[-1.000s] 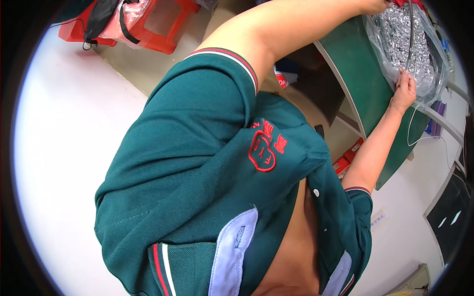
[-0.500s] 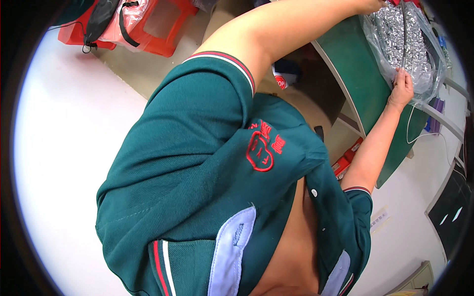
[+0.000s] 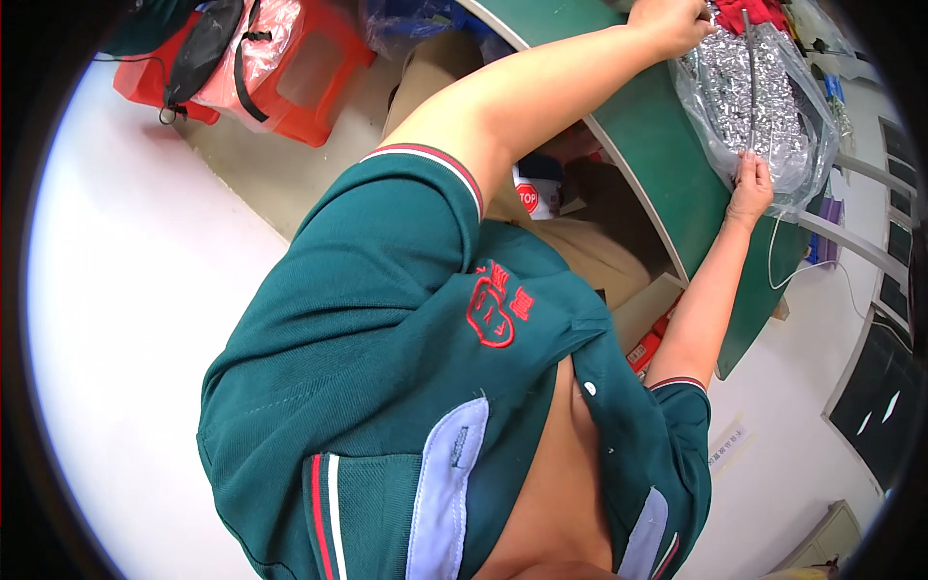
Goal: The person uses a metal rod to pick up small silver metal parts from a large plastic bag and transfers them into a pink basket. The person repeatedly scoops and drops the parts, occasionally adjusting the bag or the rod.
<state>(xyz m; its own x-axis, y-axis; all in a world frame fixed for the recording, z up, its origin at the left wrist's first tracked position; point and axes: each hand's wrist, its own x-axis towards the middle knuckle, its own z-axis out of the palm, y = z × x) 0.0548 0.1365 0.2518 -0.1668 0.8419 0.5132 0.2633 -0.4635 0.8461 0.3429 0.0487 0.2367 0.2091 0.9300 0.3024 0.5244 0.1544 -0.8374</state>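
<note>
Since the earlier frame the right hand (image 3: 751,188) has slid a little down the near edge of the bag (image 3: 764,106), and the view has tilted slightly; little else differs. That hand pinches the clear plastic at the bag's lower edge, fingers closed on the film. The left hand (image 3: 667,21) is closed on the bag's far upper edge, though its fingertips are cut off by the frame, so how firm the hold is I cannot tell.

The bag, full of small shiny metal parts, lies between the two grips on the green table (image 3: 657,145), with its right side past the right hand reaching close to the table's edge. The film looks thin and the load heavy: a pull from either grip could tear it or tip the open mouth, spilling parts onto the table or over the edge to the floor (image 3: 126,290).

Below the left arm, under the table, sit boxes (image 3: 541,193) in shadow. Well away from both grips, a red stool (image 3: 309,68) stands on the pale floor with a black strap (image 3: 198,53) over it.
</note>
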